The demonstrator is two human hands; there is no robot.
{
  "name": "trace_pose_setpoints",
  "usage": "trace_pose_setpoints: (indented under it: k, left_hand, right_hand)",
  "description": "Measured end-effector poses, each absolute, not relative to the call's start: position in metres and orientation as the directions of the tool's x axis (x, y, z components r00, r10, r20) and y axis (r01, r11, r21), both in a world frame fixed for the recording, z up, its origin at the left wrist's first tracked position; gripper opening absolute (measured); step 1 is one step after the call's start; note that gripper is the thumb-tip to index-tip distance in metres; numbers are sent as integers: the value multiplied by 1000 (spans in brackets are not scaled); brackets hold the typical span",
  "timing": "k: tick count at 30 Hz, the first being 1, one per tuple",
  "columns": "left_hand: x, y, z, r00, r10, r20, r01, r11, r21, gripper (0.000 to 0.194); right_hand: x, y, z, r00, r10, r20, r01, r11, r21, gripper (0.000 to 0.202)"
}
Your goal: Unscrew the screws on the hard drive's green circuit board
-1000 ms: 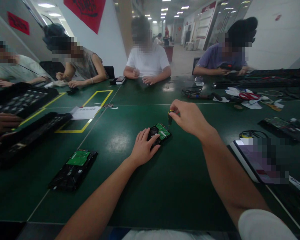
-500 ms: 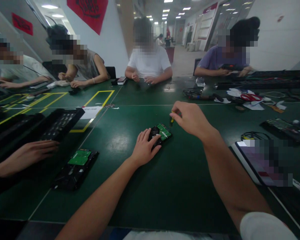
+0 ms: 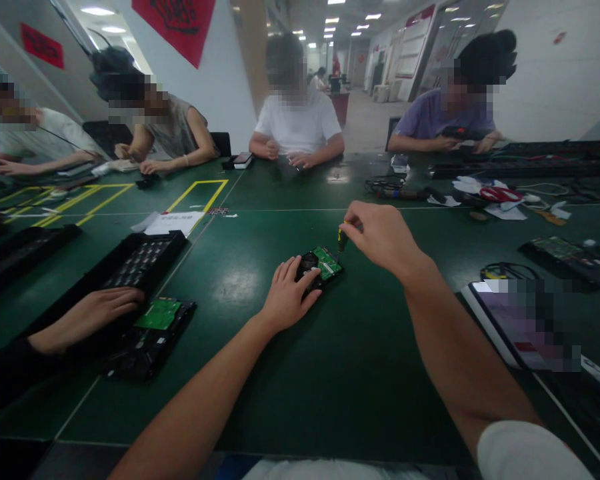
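Note:
A hard drive (image 3: 329, 262) with a green circuit board lies board side up on the green table. My left hand (image 3: 291, 293) holds it down, with fingers over its near left part and the thumb along its near side. Part of the drive is hidden beneath that hand. In the closed fingertips of my right hand (image 3: 375, 230) is a small yellow-and-black screwdriver (image 3: 341, 241), nearly upright. Its tip points down at the drive's right edge; contact is too small to make out.
At left, a co-worker's hand (image 3: 93, 317) rests at a long black tray (image 3: 145, 257). Beside it lies a bracketed drive (image 3: 157, 327) with a green board. A tablet (image 3: 523, 327), another drive unit (image 3: 573, 260) and cables (image 3: 510, 270) are on the right. Several people sit opposite.
The co-worker's hand at left has moved right, and the black tray has shifted right and now sits lower. My hands keep nearly the same place; the screwdriver's lean has changed slightly.

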State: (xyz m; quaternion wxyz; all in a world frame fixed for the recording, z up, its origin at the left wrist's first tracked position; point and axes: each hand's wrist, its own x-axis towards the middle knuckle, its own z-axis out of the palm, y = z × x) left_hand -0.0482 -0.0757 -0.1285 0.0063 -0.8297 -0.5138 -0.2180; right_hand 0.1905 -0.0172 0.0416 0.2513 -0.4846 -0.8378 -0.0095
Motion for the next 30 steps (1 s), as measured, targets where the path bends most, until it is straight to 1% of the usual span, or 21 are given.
trace_pose_setpoints:
  k: [4,7,10,15,19,24,27,30]
  left_hand:
    - [-48,-75,-129,375,849,371,856,-471,213,51]
    - [-48,-75,-130,377,846,377,857,-473,204,52]
    - [-48,-76,-130,373,847,379,856,-471,211,51]
    - [-47,-76,-130,368,852,373,857,-466,219,52]
    - [-47,-76,-129,365,852,376,858,-465,220,52]
    - [-47,-76,-129,365,851,377,858,-465,220,51]
    - [-48,-76,-129,369,849,379,856,-469,218,51]
    - [-48,-76,-131,371,846,383,854,-472,217,51]
  right_hand:
    - [190,-19,44,-382,819,428,851,493,-184,9]
    - [190,-19,44,-413,814,409,845,510,-163,8]
    - [189,-18,42,-419,814,404,834,520,-183,8]
    - [189,-16,40,-376,831,411,835,496,-239,6]
    - [188,-17,41,-396,819,416,831,512,-218,3]
    - [189,-16,40,-421,806,415,822,533,-201,9]
    - [190,-14,38,-403,811,424,834,517,-195,6]
    - [189,-15,38,-387,815,432,837,507,-207,11]
